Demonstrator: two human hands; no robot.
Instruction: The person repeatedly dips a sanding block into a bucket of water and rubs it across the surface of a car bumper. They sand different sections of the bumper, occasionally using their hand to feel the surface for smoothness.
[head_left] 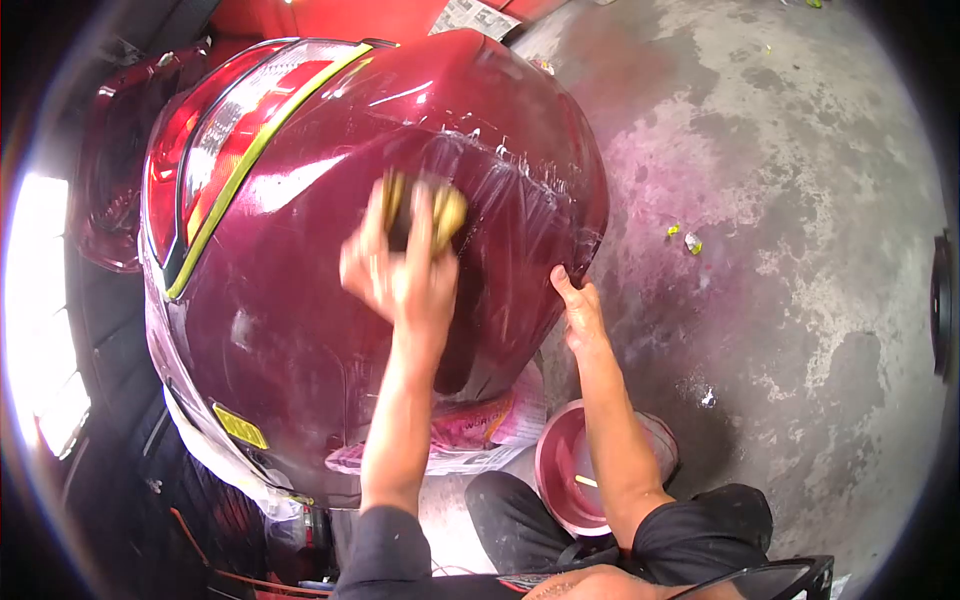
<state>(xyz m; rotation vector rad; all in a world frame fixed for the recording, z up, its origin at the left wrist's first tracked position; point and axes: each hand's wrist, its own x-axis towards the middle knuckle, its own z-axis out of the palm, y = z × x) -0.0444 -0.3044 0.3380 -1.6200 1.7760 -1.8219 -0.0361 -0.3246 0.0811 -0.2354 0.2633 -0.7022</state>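
A yellow and dark sponge-like block point(448, 218), smeared by motion, is in my left hand point(402, 270), whose fingers are bent over it. It is against the dark red car bumper point(300, 300), left of a patch of whitish suds or residue point(510, 170). My right hand point(582, 312) grips the bumper's right edge, thumb on the painted surface and the other fingers mostly hidden. A tail light point(220, 130) at the upper left is bordered with yellow-green masking tape point(250, 155).
A pink basin point(548, 465) stands on the floor under my right arm. Printed paper sheets point(490, 425) are by the bumper's lower edge. A small yellow reflector point(240, 426) sits lower left. The concrete floor point(800, 200) has stains and small scraps point(693, 242).
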